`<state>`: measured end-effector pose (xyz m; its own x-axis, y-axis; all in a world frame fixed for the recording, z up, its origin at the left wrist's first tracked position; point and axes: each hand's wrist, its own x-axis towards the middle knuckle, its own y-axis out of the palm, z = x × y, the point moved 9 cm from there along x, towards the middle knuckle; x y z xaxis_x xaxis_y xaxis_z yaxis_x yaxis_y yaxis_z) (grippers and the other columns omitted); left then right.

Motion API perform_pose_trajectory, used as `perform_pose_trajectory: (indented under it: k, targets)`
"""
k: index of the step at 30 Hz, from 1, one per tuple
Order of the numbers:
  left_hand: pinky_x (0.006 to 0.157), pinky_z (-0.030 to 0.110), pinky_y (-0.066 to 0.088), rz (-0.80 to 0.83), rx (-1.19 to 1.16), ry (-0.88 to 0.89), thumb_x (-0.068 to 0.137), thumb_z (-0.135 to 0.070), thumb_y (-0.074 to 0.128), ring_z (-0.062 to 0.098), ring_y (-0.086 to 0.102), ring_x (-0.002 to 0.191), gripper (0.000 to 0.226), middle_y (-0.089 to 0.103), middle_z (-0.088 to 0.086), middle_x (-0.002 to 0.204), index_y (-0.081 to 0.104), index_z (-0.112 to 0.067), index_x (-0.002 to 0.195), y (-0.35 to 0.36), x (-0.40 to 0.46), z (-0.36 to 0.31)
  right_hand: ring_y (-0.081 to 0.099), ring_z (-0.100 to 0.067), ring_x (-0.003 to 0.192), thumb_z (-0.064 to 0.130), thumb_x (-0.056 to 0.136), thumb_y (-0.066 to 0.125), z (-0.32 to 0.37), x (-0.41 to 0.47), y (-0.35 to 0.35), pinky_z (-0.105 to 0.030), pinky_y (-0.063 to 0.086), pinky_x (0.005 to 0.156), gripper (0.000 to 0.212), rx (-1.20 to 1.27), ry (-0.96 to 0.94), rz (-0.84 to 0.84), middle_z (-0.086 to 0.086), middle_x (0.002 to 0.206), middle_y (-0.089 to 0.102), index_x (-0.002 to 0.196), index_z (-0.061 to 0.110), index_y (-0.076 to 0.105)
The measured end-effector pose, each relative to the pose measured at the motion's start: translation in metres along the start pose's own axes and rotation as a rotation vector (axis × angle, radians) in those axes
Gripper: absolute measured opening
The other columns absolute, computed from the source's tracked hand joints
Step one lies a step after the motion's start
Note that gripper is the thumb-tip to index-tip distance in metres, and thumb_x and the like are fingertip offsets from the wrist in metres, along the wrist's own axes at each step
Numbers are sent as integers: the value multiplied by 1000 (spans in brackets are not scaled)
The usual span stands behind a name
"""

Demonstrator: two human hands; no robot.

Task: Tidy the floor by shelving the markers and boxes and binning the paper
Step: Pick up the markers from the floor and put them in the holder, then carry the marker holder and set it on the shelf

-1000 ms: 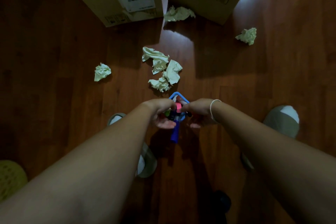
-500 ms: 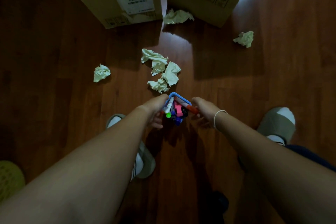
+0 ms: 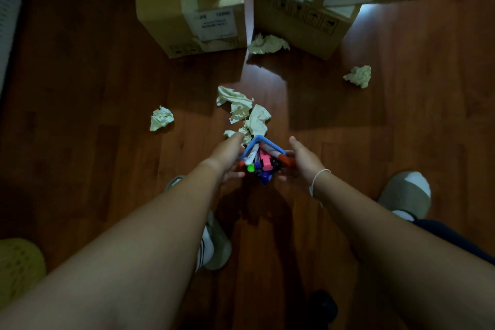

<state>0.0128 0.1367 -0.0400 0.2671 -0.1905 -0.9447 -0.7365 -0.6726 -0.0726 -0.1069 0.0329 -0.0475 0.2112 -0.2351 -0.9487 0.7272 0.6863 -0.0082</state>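
Both hands, the left hand (image 3: 227, 154) and the right hand (image 3: 302, 159), clasp a blue holder (image 3: 261, 142) full of markers (image 3: 263, 162) above the floor (image 3: 107, 115). Crumpled paper (image 3: 245, 110) lies mid-floor, and the boxes (image 3: 192, 21) stand along its far edge.

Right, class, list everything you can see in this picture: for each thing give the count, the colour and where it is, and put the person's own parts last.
Marker holder: one, blue, held between both hands above the floor.
Markers: a bunch, exact count unclear; pink, green, purple, white and orange-red show; inside the holder.
Crumpled paper: at least five pale wads; one left, a cluster just beyond the holder, one at the boxes' foot, one right.
Cardboard boxes: at least two, tan, top of view, labelled.
Floor: dark reddish wood.
Yellow-green object: one, bottom-left corner, unclear.
Slippers: two, grey-beige, on the feet.
Left hand: on the holder's left side.
Right hand: on its right side, white wristband.
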Motion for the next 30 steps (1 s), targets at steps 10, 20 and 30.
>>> perform_pose_trajectory:
  k: [10,20,30]
  targets:
    - [53,21,40,-127,-98,292,94,-36,40,15,46,56,32,49,4,66,53,-14,75,-60,-139,-112,52,-19,66,50,94,37,131,-122,45,-29,45,60,43,78,-321,50,-7,80,56,93,12,58]
    - [54,25,42,-229,-223,639,97,-33,38,15,50,64,28,52,3,76,53,-21,77,-177,-360,-168,46,-17,57,57,90,38,241,-337,163,-25,40,55,54,-23,-677,223,-5,70,50,84,7,58]
    - [64,28,45,-535,-449,856,94,-45,40,19,54,74,33,57,8,93,60,-20,88,-336,-543,-83,52,-6,33,55,94,33,204,-533,340,-13,36,34,53,-180,-884,592,1,44,57,84,8,55]
